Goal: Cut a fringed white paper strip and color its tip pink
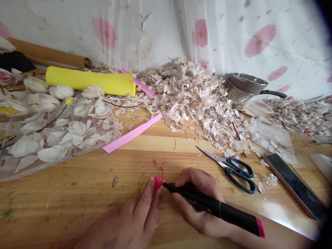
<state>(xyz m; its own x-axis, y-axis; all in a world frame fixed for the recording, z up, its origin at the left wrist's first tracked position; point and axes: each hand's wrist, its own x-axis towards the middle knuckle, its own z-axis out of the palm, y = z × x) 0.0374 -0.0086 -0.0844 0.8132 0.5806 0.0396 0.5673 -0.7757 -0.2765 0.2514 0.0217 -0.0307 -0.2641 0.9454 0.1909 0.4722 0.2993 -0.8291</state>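
Note:
My left hand (135, 214) pinches a small magenta paper-like piece (157, 185) between its thumb and fingers, just above the wooden tabletop (77, 193). In my right hand (197, 204) is a black marker (215, 209) with a pink end, its tip against that piece. Pink specks mark the wood around my fingers. To the right of my right hand lie black-handled scissors (232, 173), open a little. A pink paper strip (132, 133) lies farther forward.
A large heap of pale petal-like scraps (186, 100) fills the back middle. White petals lie on clear plastic (52, 128) at left. A yellow foam roll (89, 81), a steel pot (246, 86) and a phone (295, 185) stand around the table, backed by a floral curtain (259, 38).

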